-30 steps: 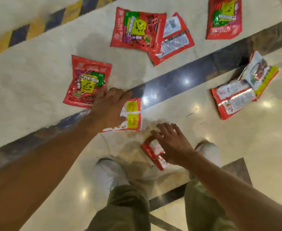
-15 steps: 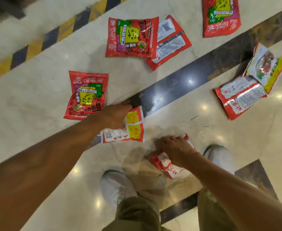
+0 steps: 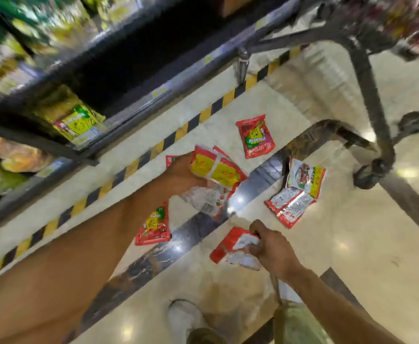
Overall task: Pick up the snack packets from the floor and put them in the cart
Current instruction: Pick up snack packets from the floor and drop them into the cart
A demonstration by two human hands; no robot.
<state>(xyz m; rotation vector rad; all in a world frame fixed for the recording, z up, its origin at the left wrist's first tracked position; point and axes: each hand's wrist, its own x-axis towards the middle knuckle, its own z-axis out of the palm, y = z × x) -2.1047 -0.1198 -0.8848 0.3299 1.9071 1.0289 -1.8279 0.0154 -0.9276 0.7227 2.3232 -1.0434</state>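
Since half a second ago the left hand has lifted its packet clear of the floor, the right hand has closed on its own, and the view has swung up to take in a shelf and the cart.

The pale marble floor [image 3: 352,244] fills most of the scene, crossed by a dark band [image 3: 153,259]. A yellow-and-black stripe [image 3: 203,115] runs along the foot of the shelf unit [image 3: 129,60] at the far left, where blurred yellow and green bags sit. The cart [image 3: 367,95] stands at the far right, and only its dark tubular frame shows.

The left hand [image 3: 181,170] is raised mid-scene, its grip curled round a red-and-yellow packet [image 3: 215,175]. Nearer and to the right, the right hand [image 3: 270,249] has its grip clenched on the edge of a red-and-white packet [image 3: 230,247]. I cannot tell whether that one has left the floor.

On the floor lie a far red packet [image 3: 255,136] and a white-and-yellow packet [image 3: 306,176] that overlaps a face-down packet [image 3: 290,207] at the right. A near-left packet [image 3: 153,225] lies beside the left forearm, and a red corner [image 3: 171,160] shows behind the left hand. A white shoe [image 3: 183,319] shows at the near edge.
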